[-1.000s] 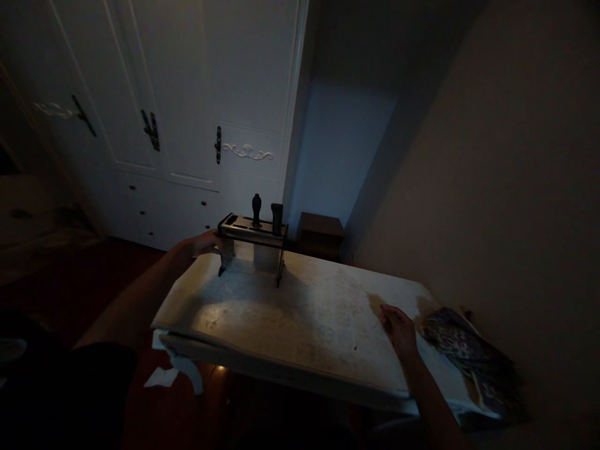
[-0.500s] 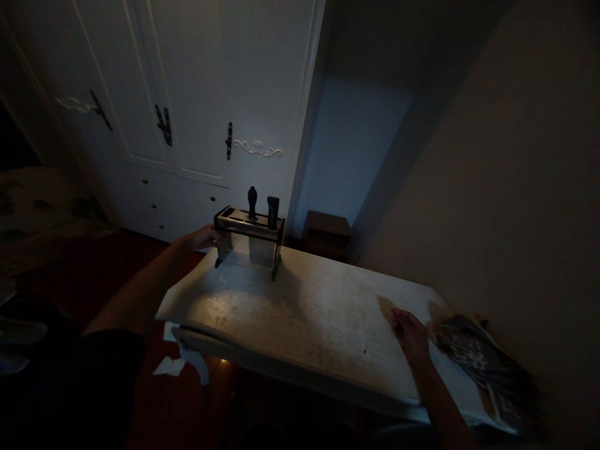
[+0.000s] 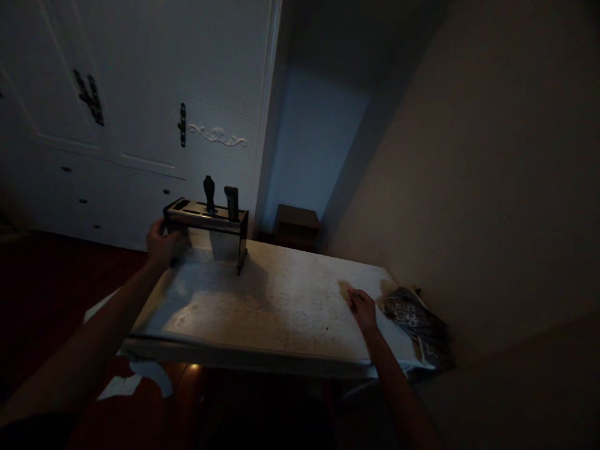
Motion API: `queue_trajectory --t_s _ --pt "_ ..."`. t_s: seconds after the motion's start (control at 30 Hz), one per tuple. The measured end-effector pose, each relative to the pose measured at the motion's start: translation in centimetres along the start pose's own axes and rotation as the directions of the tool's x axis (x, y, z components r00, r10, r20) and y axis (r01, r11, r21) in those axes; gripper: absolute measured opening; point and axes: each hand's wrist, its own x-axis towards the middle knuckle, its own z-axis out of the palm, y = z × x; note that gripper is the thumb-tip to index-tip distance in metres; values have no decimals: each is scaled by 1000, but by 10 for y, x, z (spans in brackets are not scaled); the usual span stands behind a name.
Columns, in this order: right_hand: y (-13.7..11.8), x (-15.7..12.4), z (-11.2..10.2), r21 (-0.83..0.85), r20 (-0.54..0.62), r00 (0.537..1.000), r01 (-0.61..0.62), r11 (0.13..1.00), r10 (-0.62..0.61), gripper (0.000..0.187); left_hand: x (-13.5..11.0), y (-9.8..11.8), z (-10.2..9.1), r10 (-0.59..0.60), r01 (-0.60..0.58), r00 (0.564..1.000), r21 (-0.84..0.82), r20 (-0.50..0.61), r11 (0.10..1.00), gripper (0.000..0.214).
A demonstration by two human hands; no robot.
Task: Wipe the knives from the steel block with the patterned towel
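Note:
A metal knife block [image 3: 201, 219] with black edges stands on the left part of a pale table [image 3: 290, 300]. Two black handles [image 3: 209, 194] rise from its slotted top, and a broad blade shows below through the frame. Around the block's left end is my left hand [image 3: 162, 242], its thumb and fingers on either side of the end panel. Over the table's right part, my right hand [image 3: 363, 307] is closed in a pinch. Whatever may be between its fingertips is too small and dark to make out.
Dark patterned cloth [image 3: 415, 322] lies bunched at the table's right end, by the wall. Behind stand a white wardrobe [image 3: 140, 125] and a small brown cabinet [image 3: 296, 225]. White paper scraps [image 3: 119, 386] lie below the table's left front. A tiny dark speck [image 3: 327, 328] is on the tabletop.
The view has swung right, so everything sits further left. My left hand has come round nearer to the front of the block's left end. My right hand keeps its pinch.

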Motion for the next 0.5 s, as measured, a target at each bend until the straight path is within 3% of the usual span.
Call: queue_trajectory --t_s 0.07,0.13,0.23,0.33,0.4,0.5 --pt "1 -1 2 -30 26 999 22 999 -22 47 -15 2 6 20 4 972 101 -235 995 31" --pt "1 -4 4 -72 60 997 48 996 -44 44 -36 5 15 30 15 919 112 -392 994 30" --pt "-1 -7 8 -139 104 991 95 986 -81 40 -78 7 38 23 -56 880 -55 -475 997 26" --pt "-1 -8 9 -185 119 986 134 974 -113 38 -128 4 67 19 -81 948 -185 -316 979 28" --pt "-1 -9 8 -212 136 984 146 966 -119 39 -160 1 85 29 -44 996 -190 -85 981 23" --pt "-3 -15 1 -256 181 972 191 948 -147 36 -198 0 103 39 16 969 -220 244 975 19"
